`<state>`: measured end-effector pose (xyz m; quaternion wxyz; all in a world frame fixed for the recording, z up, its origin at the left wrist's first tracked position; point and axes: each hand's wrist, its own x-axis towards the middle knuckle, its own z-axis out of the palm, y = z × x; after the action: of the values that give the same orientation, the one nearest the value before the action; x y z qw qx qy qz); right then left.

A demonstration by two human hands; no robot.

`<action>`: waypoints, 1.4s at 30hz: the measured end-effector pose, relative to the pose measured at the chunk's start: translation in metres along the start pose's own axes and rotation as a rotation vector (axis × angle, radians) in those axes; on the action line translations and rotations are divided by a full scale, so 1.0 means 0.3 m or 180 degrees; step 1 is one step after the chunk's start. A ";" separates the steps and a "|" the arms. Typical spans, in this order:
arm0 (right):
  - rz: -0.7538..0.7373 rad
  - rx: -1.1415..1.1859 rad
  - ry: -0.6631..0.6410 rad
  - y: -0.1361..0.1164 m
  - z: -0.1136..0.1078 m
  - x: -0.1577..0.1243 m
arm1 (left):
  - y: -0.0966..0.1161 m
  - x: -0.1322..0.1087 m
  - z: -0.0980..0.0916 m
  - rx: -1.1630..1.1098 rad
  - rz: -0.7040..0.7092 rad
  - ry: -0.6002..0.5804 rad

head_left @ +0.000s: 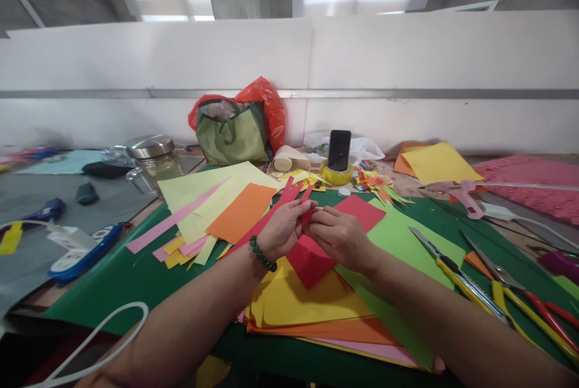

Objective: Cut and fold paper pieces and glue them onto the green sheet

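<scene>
Red paper strip (306, 215), one: held above mid-worktop, long axis toward the back edge, far end leaning right. Left hand (281, 230): fingers pinched on strip. Right hand (340, 235): fingers bunched against it, grip hidden. Room: green mat (113, 285), front-left corner. Scissors (502, 277): right edge.

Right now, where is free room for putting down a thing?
The green mat has room between the blue object, pink strip and left arm. Crowded: papers around left hand and right hand; scissors and cutter at right.
</scene>
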<state>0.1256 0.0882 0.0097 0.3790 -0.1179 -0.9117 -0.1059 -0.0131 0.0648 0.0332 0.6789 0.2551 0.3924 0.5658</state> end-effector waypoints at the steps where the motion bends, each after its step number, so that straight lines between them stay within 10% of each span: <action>1: 0.0001 0.0028 -0.0013 0.000 0.000 -0.001 | -0.002 0.000 0.000 0.0055 -0.0007 0.0008; 24: -0.0021 0.0268 -0.0122 0.014 -0.008 -0.007 | -0.007 0.021 -0.017 -0.0040 -0.0002 0.0083; 35: 0.1436 0.1356 0.0746 0.043 -0.027 0.000 | -0.004 0.023 -0.024 0.0082 -0.0109 -0.0037; 42: 0.0489 0.0597 -0.0051 0.050 -0.044 0.002 | 0.002 0.017 -0.019 0.0002 -0.0101 -0.0022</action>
<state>0.1384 0.0988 0.0207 0.3880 -0.1524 -0.9089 0.0101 -0.0179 0.0692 0.0292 0.6891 0.2510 0.3942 0.5540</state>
